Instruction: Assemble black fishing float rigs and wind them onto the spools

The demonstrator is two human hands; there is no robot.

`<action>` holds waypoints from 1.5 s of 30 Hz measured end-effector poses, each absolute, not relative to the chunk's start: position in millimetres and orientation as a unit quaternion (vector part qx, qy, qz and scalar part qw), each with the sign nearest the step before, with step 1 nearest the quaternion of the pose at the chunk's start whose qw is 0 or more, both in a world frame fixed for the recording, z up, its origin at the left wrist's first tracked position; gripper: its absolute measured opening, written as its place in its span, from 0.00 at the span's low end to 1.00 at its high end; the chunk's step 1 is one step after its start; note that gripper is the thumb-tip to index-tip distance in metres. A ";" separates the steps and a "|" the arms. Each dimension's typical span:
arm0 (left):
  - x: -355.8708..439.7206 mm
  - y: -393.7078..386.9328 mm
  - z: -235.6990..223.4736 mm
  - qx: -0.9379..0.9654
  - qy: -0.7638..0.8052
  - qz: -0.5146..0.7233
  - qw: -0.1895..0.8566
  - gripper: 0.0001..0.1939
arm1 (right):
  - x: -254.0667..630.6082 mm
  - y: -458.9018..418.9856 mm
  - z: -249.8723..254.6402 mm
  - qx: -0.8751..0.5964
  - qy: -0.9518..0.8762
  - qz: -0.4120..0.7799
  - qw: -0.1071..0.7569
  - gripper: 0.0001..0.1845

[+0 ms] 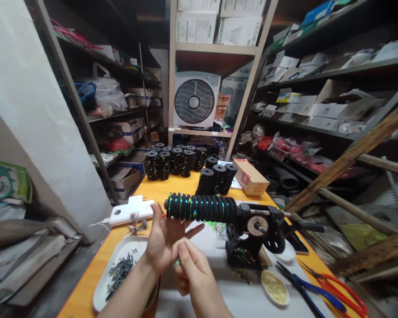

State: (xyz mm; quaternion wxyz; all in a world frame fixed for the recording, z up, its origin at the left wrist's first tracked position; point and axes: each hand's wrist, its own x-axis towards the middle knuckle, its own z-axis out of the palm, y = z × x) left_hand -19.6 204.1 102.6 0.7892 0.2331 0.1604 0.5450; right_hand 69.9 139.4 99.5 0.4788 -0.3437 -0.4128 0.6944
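A black ribbed roller (202,208) with shiny green and blue bits along its grooves lies sideways on a black winding device (248,238). Under the roller's left end is my left hand (166,243), thumb up and fingers stretched apart, holding nothing that I can see. My right hand (194,269) is closed in a pinch just below, close to the left palm. A small greenish bit (177,262) shows at its fingertips, too little to name. Left of my hands, a white tray (101,274) holds many small dark pieces.
Several black ribbed rollers (177,161) stand upright at the table's back, near a cardboard box (252,176). Blue-handled pliers (305,287), red-handled scissors (341,289) and a small dish (274,288) of yellowish bits lie at right. A white power strip (129,213) sits at left.
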 end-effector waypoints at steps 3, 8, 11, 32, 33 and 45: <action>-24.0 192.2 99.9 0.299 0.167 0.529 0.776 0.40 | 69.2 138.4 95.8 -0.354 -0.419 0.679 0.488 0.27; -26.5 186.5 109.1 0.407 0.248 0.479 0.737 0.25 | 68.5 138.1 78.7 -0.404 -0.451 0.616 0.503 0.26; -25.2 187.6 115.2 0.424 0.299 0.419 0.745 0.18 | 72.8 136.9 70.9 -0.472 -0.502 0.534 0.490 0.26; -18.8 179.2 117.5 0.496 0.270 0.318 0.762 0.17 | 126.8 130.5 71.2 -0.385 -0.362 0.580 0.619 0.27; -18.3 180.1 114.5 0.497 0.277 0.316 0.759 0.18 | 122.6 138.7 71.8 -0.364 -0.331 0.602 0.629 0.28; -11.2 175.1 98.1 0.518 0.392 0.417 0.636 0.19 | 128.9 146.2 87.3 -0.505 -0.622 0.349 0.487 0.18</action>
